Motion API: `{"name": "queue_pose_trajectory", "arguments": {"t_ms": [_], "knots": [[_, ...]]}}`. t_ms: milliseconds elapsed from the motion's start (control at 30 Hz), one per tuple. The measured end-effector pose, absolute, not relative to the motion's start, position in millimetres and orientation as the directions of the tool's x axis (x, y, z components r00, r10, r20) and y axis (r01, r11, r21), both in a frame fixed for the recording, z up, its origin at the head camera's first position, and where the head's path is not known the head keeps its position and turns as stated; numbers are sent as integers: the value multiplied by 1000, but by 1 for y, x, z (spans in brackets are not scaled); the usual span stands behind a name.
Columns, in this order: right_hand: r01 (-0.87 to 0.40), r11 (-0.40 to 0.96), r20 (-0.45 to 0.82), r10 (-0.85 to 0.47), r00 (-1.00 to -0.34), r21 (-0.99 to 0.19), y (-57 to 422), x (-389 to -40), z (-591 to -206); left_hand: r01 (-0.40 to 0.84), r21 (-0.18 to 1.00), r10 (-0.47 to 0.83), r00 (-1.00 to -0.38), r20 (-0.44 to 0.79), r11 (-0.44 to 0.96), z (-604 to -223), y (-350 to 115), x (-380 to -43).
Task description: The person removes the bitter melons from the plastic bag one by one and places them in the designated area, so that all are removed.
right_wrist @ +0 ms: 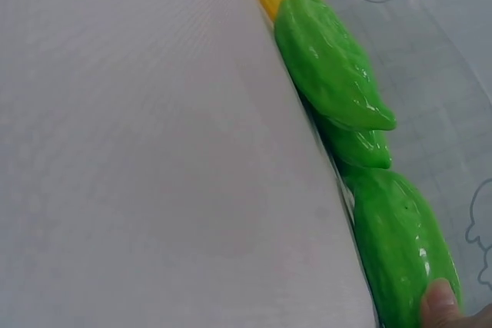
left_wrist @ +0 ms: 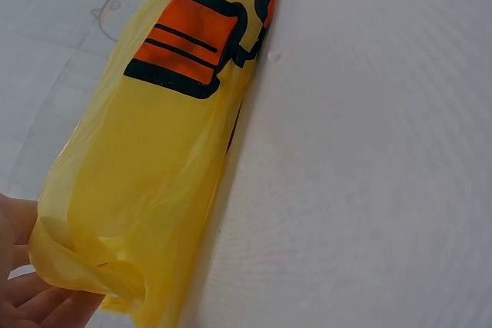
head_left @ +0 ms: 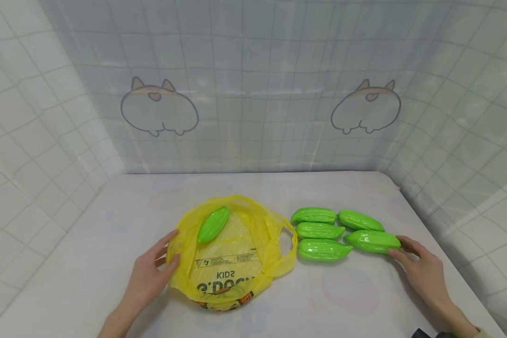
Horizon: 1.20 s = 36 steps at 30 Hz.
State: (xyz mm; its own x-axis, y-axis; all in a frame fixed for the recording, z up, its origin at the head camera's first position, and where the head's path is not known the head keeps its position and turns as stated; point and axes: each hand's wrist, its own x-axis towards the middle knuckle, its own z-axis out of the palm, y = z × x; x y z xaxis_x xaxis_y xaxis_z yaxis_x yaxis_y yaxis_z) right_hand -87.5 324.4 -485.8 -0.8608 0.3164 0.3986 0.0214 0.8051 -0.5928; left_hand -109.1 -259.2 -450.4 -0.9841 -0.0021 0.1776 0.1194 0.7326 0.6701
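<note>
A yellow plastic bag [head_left: 224,253] with dark lettering stands with its mouth open on the table. One green bitter melon [head_left: 213,224] lies inside it. My left hand [head_left: 152,267] holds the bag's left rim, fingers and thumb at the plastic; the left wrist view shows fingers [left_wrist: 46,301] by the bag's folded edge. My right hand [head_left: 422,267] grips the right end of a glossy bitter melon [head_left: 372,241] on the table. Its thumb [right_wrist: 440,301] presses on the melon's side in the right wrist view; its other fingers are mostly hidden there.
Right of the bag, three bitter melons [head_left: 324,249] lie in a stacked row, and another bitter melon [head_left: 360,220] lies behind the gripped one. A bag handle loop [head_left: 288,249] reaches toward the row. Tiled-pattern curtains [head_left: 253,94] border the white table [head_left: 312,305].
</note>
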Motion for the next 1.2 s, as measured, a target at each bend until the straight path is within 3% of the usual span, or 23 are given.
{"name": "queue_pose_trajectory", "arguments": {"t_ms": [1200], "knots": [[-2, 748, 332, 292, -897, -664, 319, -99, -486, 85, 673, -12, -990, 138, 734, -448, -259, -109]]}}
